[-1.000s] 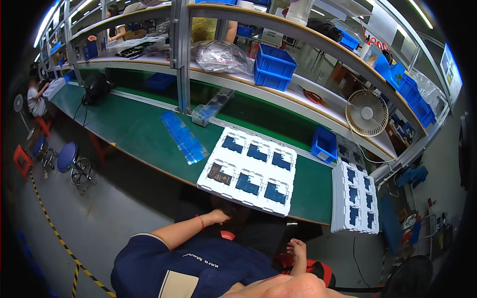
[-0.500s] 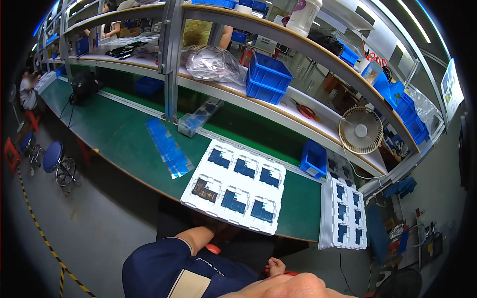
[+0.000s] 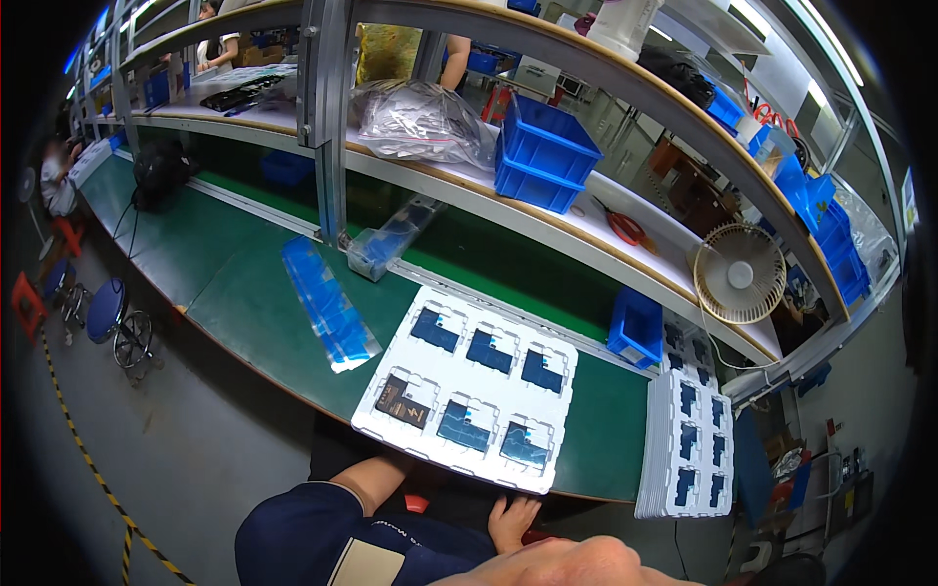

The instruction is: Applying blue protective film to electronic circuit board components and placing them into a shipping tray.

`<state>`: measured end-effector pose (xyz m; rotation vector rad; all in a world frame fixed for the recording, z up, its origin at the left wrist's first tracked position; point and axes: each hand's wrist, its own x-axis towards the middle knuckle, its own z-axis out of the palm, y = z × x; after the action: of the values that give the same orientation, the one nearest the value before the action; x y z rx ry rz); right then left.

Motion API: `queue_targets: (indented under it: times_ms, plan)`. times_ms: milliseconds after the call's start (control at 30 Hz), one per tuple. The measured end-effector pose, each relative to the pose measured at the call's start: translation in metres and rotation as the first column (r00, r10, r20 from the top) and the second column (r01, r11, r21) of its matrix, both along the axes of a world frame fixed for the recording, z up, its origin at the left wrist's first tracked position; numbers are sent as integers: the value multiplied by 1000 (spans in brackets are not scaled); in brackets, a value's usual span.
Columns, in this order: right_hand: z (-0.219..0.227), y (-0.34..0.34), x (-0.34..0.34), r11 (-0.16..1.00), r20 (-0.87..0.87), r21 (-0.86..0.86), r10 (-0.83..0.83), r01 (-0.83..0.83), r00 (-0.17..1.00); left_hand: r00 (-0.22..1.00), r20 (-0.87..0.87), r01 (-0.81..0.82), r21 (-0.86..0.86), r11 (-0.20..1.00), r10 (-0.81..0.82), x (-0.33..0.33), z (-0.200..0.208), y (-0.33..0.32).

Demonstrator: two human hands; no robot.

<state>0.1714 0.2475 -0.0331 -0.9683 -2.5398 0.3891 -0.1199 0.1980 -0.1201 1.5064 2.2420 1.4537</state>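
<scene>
The white moulded plastic tray [image 3: 445, 379] lies at the centre of the frame, on the green-topped workbench [image 3: 234, 264], with its front edge along the bench's near edge. It carries six flat, dark, rectangular pieces [image 3: 464, 427] in two rows of three, each in its own recess. The front-left piece [image 3: 401, 402] is brownish black; the others look dark blue.

The right hand [image 3: 512, 523] is at the lower centre of the frame. Its fingers are extended and slightly spread, with nothing visible in hold. The fingertips point up the frame and sit just below the tray's front edge, toward its right corner; contact with the bench edge cannot be determined. All six pieces lie beyond the fingertips, the front-right one nearest.

The left forearm [image 3: 376, 481] passes beneath the tray's front-left edge. The left hand is hidden, so its finger position and any hold cannot be determined.

A stack of similar white trays [image 3: 655, 464] stands at the right of the frame, its top tray also filled. A strip of shiny blue film [image 3: 327, 308] lies left of the centre tray.
</scene>
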Motion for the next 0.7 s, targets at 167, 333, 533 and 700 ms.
queue_targets:
  times_ms: [167,333,533,700]
  plan:
    - [-12,4,-12,993,-23,58,105,-103,994,997,60,41,-23,999,-40,-4,-9,-12]
    - [-1,-4,-19,986,-52,81,153,-149,987,990,113,81,-21,996,-78,-6,-11,-15]
    - [0,-4,-19,988,-93,104,126,-116,988,977,166,138,-31,990,-131,-9,-14,-24]
    - [-10,1,-15,989,-52,95,119,-114,991,963,210,178,-17,984,-171,-7,-10,-23]
